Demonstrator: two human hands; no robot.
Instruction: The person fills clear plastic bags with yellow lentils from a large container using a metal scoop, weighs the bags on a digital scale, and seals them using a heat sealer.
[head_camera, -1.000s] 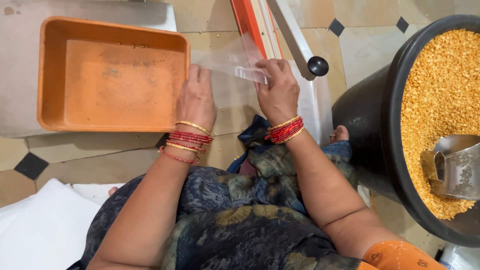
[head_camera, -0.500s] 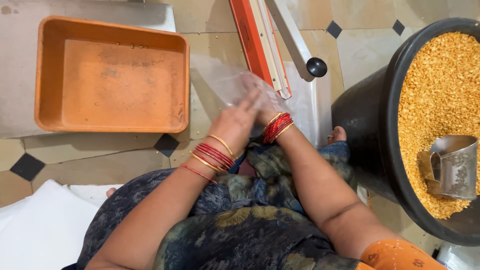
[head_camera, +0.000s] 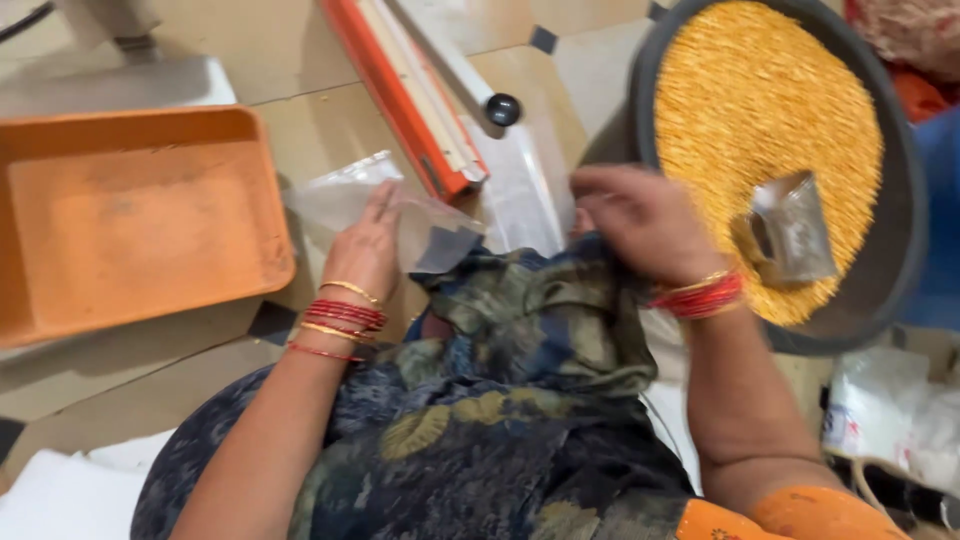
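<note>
Clear bag (head_camera: 370, 200): lies flat and empty on the floor tiles, between the orange tray (head_camera: 130, 215) and the sealer (head_camera: 405, 95), one corner running over the person's knee. No grain shows inside it, and its mouth cannot be made out through the blur.

Left hand (head_camera: 365, 250): palm down on the bag, fingers spread, pressing or holding it in place rather than gripping it in a fist. Bangles at the wrist.

Right hand (head_camera: 640, 220): off the bag, fingers curled loosely above the lap, just beside the rim of the tub (head_camera: 640, 110). It looks to hold nothing, though motion blur leaves that unsure.

Scoop (head_camera: 790, 230): metal, resting in the yellow grain (head_camera: 770, 90) (split lentils, by the look), near the right hand but apart from it, untouched.

Tray: bare inside, no filled packets in it.

Sealer: arm lifted, black knob (head_camera: 502, 108) up, nothing laid across its bar.

Stage, as I judge it: early in one packing cycle. A bag is out and laid ready. Filling, sealing and setting aside are all left to do.

More white packets or wrappers (head_camera: 890, 410) sit at the right edge, contents unclear.
</note>
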